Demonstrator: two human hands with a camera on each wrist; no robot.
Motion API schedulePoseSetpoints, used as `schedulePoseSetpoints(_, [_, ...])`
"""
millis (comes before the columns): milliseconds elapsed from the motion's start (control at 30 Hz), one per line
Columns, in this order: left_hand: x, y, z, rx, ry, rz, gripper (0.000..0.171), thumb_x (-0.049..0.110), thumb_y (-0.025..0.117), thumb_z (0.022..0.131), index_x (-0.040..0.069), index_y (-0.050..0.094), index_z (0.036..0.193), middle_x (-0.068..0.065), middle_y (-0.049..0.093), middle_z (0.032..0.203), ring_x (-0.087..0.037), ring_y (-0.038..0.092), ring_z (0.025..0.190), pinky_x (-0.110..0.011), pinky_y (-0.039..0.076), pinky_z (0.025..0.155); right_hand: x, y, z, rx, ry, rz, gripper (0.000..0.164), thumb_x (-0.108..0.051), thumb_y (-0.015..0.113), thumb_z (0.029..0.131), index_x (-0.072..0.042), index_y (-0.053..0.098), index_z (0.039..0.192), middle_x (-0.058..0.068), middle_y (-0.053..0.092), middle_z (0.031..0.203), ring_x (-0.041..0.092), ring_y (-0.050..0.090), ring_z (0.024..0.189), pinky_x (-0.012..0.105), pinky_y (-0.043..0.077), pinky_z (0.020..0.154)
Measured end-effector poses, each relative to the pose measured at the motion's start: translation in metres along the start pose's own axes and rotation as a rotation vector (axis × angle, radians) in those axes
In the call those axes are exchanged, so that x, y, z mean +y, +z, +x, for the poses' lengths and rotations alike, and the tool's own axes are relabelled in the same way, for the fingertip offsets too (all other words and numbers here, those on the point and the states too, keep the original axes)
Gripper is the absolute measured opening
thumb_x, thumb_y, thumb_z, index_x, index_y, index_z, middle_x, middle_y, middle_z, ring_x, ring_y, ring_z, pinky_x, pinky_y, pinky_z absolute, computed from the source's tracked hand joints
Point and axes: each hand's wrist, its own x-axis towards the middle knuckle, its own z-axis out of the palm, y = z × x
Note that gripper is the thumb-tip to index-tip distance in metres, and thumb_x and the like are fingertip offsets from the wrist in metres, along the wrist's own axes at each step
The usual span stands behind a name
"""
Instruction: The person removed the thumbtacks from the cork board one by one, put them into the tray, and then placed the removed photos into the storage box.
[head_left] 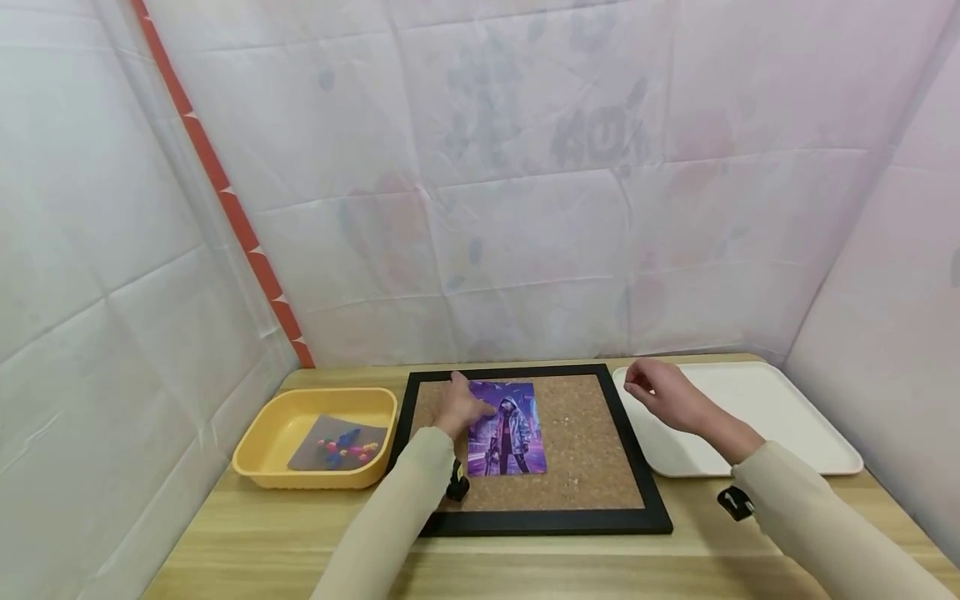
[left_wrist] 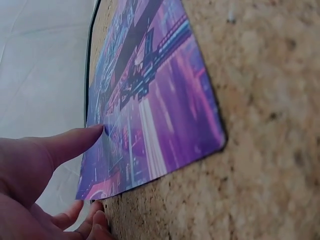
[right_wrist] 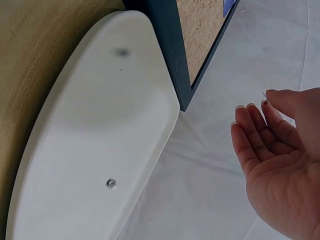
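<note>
A purple picture card [head_left: 508, 433] of a hooded figure lies on the framed cork board [head_left: 592, 442], left of its middle. My left hand [head_left: 459, 406] is at the card's left edge. Its thumb [left_wrist: 82, 140] presses on the card's face, while the other fingers are beside the edge, against the cork. My right hand [head_left: 667, 396] is raised over the left end of the white tray [head_left: 750, 417]. Between thumb and forefinger it pinches a small pin [right_wrist: 265, 96], whose thin point sticks out; the pin's head is mostly hidden by the fingertips.
A clear pushpin [right_wrist: 111, 183] lies in the white tray. Left of the board stands a yellow basket [head_left: 258, 442] holding a grey card [head_left: 307, 446] with several small colourful pieces on it. White sheeting [head_left: 525, 208] hangs behind and at both sides.
</note>
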Motion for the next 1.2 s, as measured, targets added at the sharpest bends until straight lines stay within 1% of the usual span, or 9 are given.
schedulePoseSetpoints(233, [0.003, -0.002, -0.001, 0.002, -0.001, -0.012, 0.091, 0.023, 0.092, 0.076, -0.002, 0.039, 0.145, -0.027, 0.061, 0.130, -0.040, 0.061, 0.115, -0.055, 0.050, 0.100, 0.008, -0.002, 0.001, 0.005, 0.008, -0.018, 0.005, -0.005, 0.064, 0.100, -0.003, 0.064, 0.095, 0.001, 0.062, 0.085, 0.011, 0.056, 0.075, 0.034, 0.049, 0.067])
schedulePoseSetpoints(367, [0.002, -0.003, -0.004, 0.005, -0.022, -0.050, 0.072, 0.026, 0.085, 0.085, -0.002, 0.044, 0.138, -0.024, 0.063, 0.121, -0.036, 0.063, 0.104, -0.053, 0.053, 0.094, 0.010, -0.002, 0.000, 0.006, 0.010, -0.018, 0.004, -0.003, 0.065, 0.098, -0.003, 0.064, 0.094, 0.002, 0.061, 0.084, 0.012, 0.055, 0.074, 0.033, 0.048, 0.065])
schedulePoseSetpoints(467, [0.001, -0.004, -0.003, 0.000, -0.033, -0.115, 0.052, 0.024, 0.076, 0.093, -0.003, 0.051, 0.129, -0.022, 0.064, 0.113, -0.032, 0.063, 0.097, -0.051, 0.055, 0.091, 0.011, -0.003, -0.002, 0.000, 0.028, -0.023, 0.004, -0.003, 0.064, 0.099, -0.003, 0.063, 0.095, 0.001, 0.061, 0.084, 0.012, 0.055, 0.074, 0.033, 0.047, 0.066])
schedulePoseSetpoints(533, [0.000, -0.005, -0.001, -0.005, -0.027, -0.171, 0.045, 0.020, 0.072, 0.095, -0.006, 0.054, 0.128, -0.022, 0.065, 0.114, -0.032, 0.064, 0.100, -0.050, 0.055, 0.092, 0.012, -0.004, -0.003, -0.002, 0.037, -0.026, 0.004, -0.004, 0.064, 0.099, -0.003, 0.063, 0.095, 0.001, 0.061, 0.084, 0.012, 0.054, 0.074, 0.033, 0.047, 0.065])
schedulePoseSetpoints(667, [-0.003, -0.005, 0.004, -0.032, -0.011, -0.299, 0.044, 0.013, 0.068, 0.096, -0.009, 0.055, 0.131, -0.024, 0.065, 0.121, -0.035, 0.065, 0.109, -0.048, 0.055, 0.096, 0.015, -0.005, -0.005, -0.003, 0.043, -0.026, 0.005, -0.003, 0.064, 0.099, -0.003, 0.063, 0.094, 0.001, 0.060, 0.082, 0.012, 0.052, 0.072, 0.032, 0.045, 0.064])
schedulePoseSetpoints(800, [-0.005, -0.004, 0.006, -0.071, -0.014, -0.386, 0.040, 0.011, 0.067, 0.097, -0.008, 0.057, 0.131, -0.019, 0.066, 0.111, -0.026, 0.066, 0.094, -0.039, 0.057, 0.080, 0.020, -0.004, -0.008, -0.005, 0.055, -0.026, 0.005, -0.002, 0.064, 0.099, -0.002, 0.063, 0.094, 0.002, 0.060, 0.082, 0.012, 0.052, 0.071, 0.033, 0.045, 0.063])
schedulePoseSetpoints(933, [-0.005, -0.004, 0.005, -0.115, 0.017, -0.425, 0.028, 0.009, 0.066, 0.098, -0.005, 0.063, 0.122, -0.012, 0.065, 0.099, -0.017, 0.059, 0.078, -0.028, 0.050, 0.064, 0.029, -0.003, -0.010, -0.023, 0.070, -0.040, 0.005, -0.003, 0.064, 0.099, -0.001, 0.064, 0.094, 0.003, 0.061, 0.084, 0.012, 0.053, 0.072, 0.033, 0.046, 0.063])
schedulePoseSetpoints(1067, [-0.003, -0.004, 0.004, -0.150, 0.053, -0.450, 0.017, 0.009, 0.066, 0.098, -0.001, 0.067, 0.113, -0.011, 0.065, 0.096, -0.016, 0.059, 0.077, -0.026, 0.050, 0.063, 0.037, -0.002, -0.013, -0.031, 0.077, -0.056, 0.005, -0.002, 0.063, 0.098, -0.001, 0.063, 0.093, 0.003, 0.060, 0.082, 0.013, 0.051, 0.070, 0.033, 0.045, 0.062])
schedulePoseSetpoints(1200, [0.000, -0.007, 0.002, -0.164, 0.068, -0.488, 0.016, 0.009, 0.065, 0.099, 0.000, 0.069, 0.112, -0.011, 0.066, 0.097, -0.017, 0.061, 0.079, -0.026, 0.052, 0.065, 0.043, -0.001, -0.015, -0.031, 0.082, -0.065, 0.006, -0.001, 0.063, 0.097, -0.001, 0.063, 0.091, 0.003, 0.059, 0.081, 0.013, 0.050, 0.069, 0.032, 0.044, 0.061])
